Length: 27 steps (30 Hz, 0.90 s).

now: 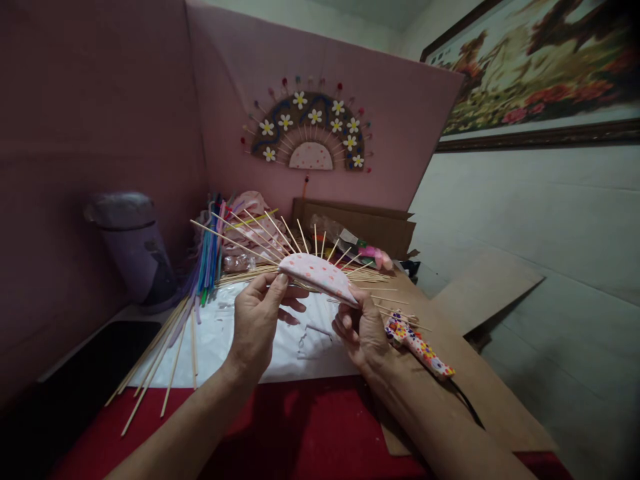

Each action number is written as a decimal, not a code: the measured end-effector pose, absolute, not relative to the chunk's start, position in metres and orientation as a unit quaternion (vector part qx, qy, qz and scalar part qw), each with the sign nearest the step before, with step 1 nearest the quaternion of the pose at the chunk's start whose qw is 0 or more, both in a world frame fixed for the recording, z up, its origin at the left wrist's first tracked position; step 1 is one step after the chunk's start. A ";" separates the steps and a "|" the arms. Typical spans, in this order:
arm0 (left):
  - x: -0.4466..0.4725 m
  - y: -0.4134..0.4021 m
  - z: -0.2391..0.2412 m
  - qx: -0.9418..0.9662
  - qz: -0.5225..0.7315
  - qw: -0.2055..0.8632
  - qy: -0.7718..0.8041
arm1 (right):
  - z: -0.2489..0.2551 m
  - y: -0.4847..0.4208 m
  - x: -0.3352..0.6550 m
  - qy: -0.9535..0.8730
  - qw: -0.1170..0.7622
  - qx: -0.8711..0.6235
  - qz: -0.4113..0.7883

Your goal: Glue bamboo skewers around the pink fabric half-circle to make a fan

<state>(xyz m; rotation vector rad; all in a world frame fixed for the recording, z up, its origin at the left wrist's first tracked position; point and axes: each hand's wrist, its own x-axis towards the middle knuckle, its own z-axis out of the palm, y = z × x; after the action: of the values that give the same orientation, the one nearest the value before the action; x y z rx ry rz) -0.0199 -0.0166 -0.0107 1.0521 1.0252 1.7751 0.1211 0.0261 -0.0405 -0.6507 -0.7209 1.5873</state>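
Note:
Between my two hands is a half-round, fan-shaped piece, covered in pale pink cloth with small red spots. Several thin wooden sticks spread outward from its curved edge. My left hand pinches the left corner between thumb and fingers, the other fingers extended below it. My right hand grips the right corner, thumb on top and fingers curled underneath. The piece is held above a white sheet and tilts down toward the right.
A finished-looking flowered fan hangs on the pink wall. Loose sticks and coloured pipe cleaners lie at left, near a purple bin. A flower-patterned, corded tool rests on cardboard at right. Pink cloth is piled behind.

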 end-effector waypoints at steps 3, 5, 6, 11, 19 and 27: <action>-0.019 -0.018 -0.010 0.421 0.705 0.410 0.398 | -0.041 0.026 0.121 -0.306 0.598 -0.284 0.684; -0.019 -0.018 -0.010 0.421 0.705 0.412 0.394 | -0.041 0.026 0.121 -0.305 0.599 -0.285 0.683; -0.019 -0.018 -0.010 0.419 0.706 0.412 0.395 | -0.040 0.026 0.121 -0.305 0.600 -0.285 0.683; -0.020 -0.017 -0.010 0.412 0.710 0.407 0.402 | -0.039 0.026 0.121 -0.313 0.601 -0.282 0.680; -0.020 -0.019 -0.011 0.412 0.706 0.410 0.404 | -0.039 0.026 0.121 -0.306 0.599 -0.289 0.681; -0.022 -0.016 -0.012 0.411 0.710 0.398 0.412 | -0.041 0.027 0.122 -0.321 0.593 -0.279 0.684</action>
<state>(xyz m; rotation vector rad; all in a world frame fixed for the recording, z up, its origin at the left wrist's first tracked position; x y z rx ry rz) -0.0217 -0.0159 -0.0120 1.0401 1.0425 1.7973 0.1217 0.0270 -0.0411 -0.6490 -0.7467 1.5902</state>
